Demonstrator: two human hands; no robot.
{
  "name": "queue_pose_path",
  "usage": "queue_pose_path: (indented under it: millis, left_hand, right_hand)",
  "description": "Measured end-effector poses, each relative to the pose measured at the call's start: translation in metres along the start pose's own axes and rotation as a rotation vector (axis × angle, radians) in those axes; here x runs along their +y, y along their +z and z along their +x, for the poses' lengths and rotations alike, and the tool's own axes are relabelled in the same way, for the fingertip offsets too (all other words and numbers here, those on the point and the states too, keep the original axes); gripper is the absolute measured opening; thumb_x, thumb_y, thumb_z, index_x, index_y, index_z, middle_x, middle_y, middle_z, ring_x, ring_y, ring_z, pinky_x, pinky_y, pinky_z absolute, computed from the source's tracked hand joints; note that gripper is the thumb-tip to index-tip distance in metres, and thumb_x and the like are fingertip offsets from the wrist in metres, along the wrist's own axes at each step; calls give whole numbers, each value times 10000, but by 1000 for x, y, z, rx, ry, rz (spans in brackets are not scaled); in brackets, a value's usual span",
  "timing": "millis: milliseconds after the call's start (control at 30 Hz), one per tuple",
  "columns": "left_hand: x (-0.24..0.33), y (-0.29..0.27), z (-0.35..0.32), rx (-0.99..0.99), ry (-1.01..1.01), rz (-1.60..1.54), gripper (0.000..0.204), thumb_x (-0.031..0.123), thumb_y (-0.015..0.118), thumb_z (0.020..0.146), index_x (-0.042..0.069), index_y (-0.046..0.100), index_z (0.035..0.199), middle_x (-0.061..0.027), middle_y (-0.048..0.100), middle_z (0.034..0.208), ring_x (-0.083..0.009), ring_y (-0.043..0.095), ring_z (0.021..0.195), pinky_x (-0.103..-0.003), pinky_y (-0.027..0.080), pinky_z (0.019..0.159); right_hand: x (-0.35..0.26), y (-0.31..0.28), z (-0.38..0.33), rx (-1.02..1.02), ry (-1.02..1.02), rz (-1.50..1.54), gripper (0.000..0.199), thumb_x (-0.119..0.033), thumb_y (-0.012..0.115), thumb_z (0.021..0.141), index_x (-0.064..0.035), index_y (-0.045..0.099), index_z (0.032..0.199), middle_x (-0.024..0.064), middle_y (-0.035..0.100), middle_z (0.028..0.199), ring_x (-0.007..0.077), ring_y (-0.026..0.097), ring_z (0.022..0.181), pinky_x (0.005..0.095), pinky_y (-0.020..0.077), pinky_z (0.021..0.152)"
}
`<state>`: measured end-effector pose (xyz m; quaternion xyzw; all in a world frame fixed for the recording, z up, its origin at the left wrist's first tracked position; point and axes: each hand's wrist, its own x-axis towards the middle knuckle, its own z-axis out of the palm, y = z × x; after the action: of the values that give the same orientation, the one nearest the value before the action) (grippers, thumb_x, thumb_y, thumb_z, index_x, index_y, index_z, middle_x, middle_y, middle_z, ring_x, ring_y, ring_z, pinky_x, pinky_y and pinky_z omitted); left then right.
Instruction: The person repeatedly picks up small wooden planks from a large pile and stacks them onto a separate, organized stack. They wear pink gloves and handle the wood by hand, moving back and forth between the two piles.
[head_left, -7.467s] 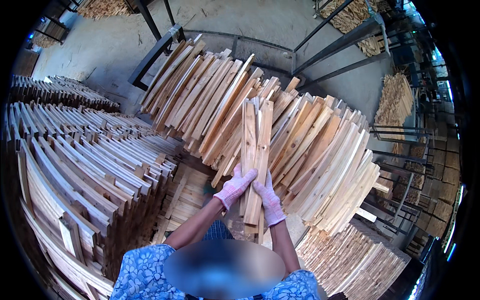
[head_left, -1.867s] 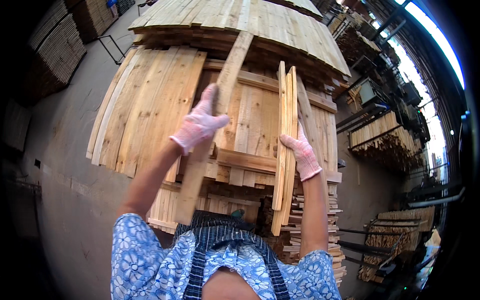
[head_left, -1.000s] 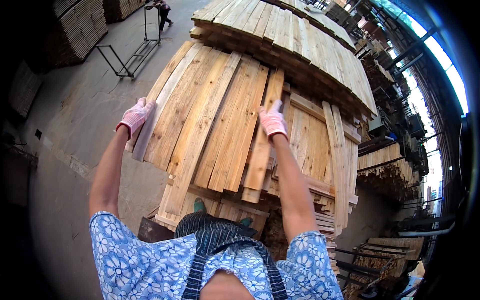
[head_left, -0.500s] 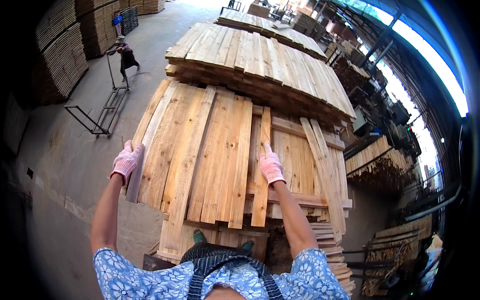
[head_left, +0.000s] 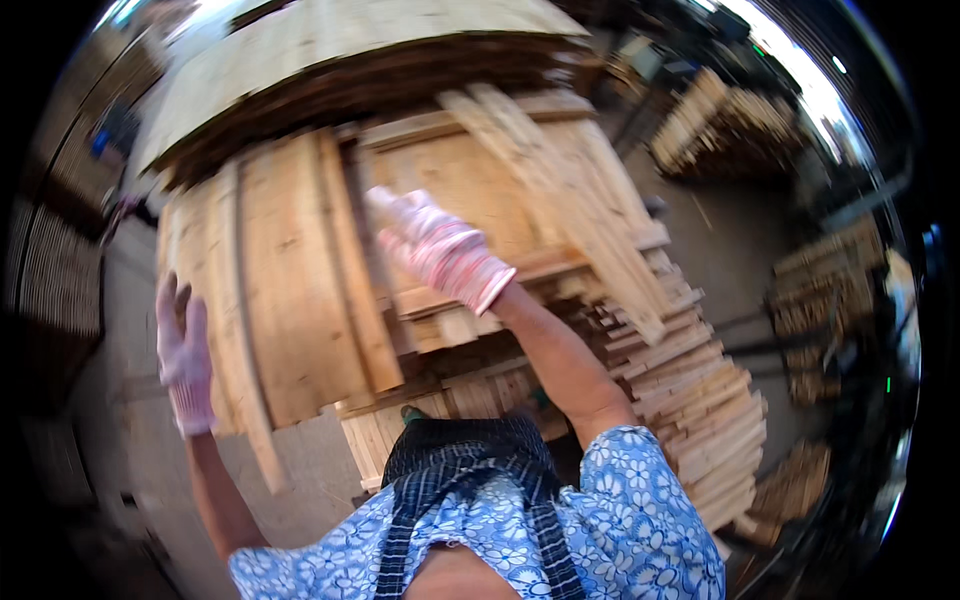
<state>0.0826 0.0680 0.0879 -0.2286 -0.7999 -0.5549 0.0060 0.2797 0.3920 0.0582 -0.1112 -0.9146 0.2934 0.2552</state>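
You stand in a timber yard with a grey concrete floor, stacks of cut wood on every side and daylight coming in at the upper right. Directly in front of you lies a layer of pale wooden planks, side by side on top of a low stack of boards, reaching from near your apron up toward the top of the view.

Your left hand, in a pink-and-white knit glove, is at the left edge of that layer, beside the thin outermost slat; the fingers are spread and raised, and whether the palm actually touches the wood you cannot tell from this blurred view. It grips nothing.

Your right hand, gloved the same way, is stretched out over the middle of the layer, fingers extended and together, open and holding nothing; whether it presses on the planks is unclear.

Beyond the planks rises a taller stack with a broad pale top. Several long slats lie aslant on the right. Further piles of lumber stand at the upper right.
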Motion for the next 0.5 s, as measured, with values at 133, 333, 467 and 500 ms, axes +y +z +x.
queue_pose_path:
  millis: [133, 333, 467, 500]
  left_hand:
    - [106, 161, -113, -544, 433, -39, 535, 28, 649, 940, 3, 506, 1455, -170, 616, 1354, -277, 616, 1221, -389, 484, 1065]
    - [154, 436, -282, -1881, 133, -87, 478, 257, 617, 992, 68, 545, 1425, -188, 678, 1268, -338, 652, 1185, -404, 506, 1026]
    - [66, 599, -398, -1936, 60, 312, 582, 430, 568, 971, 84, 545, 1439, -191, 656, 1355, -350, 614, 1281, -409, 461, 1092]
    - [36, 627, -425, -1950, 38, 384, 589, 439, 569, 964, 84, 550, 1433, -194, 656, 1355, -348, 612, 1284, -410, 465, 1087]
  right_hand:
    - [21, -138, -94, 212, 76, -17, 426, -218, 629, 993, -84, 566, 1392, 194, 658, 1091, 409, 662, 977, 451, 561, 823]
    - [172, -258, -302, 939, 570, -24, 449, -192, 606, 1044, -82, 540, 1474, 82, 669, 1165, 183, 670, 983, 314, 562, 843]
    - [319, -197, -506, 1043, 1276, 196, 466, -285, 552, 1048, -81, 539, 1466, 79, 679, 1092, 150, 652, 936, 292, 554, 816]
    - [348, -160, -548, 960, 1418, 67, 480, -311, 549, 1036, -70, 543, 1452, 97, 683, 1063, 159, 654, 908, 301, 555, 791]
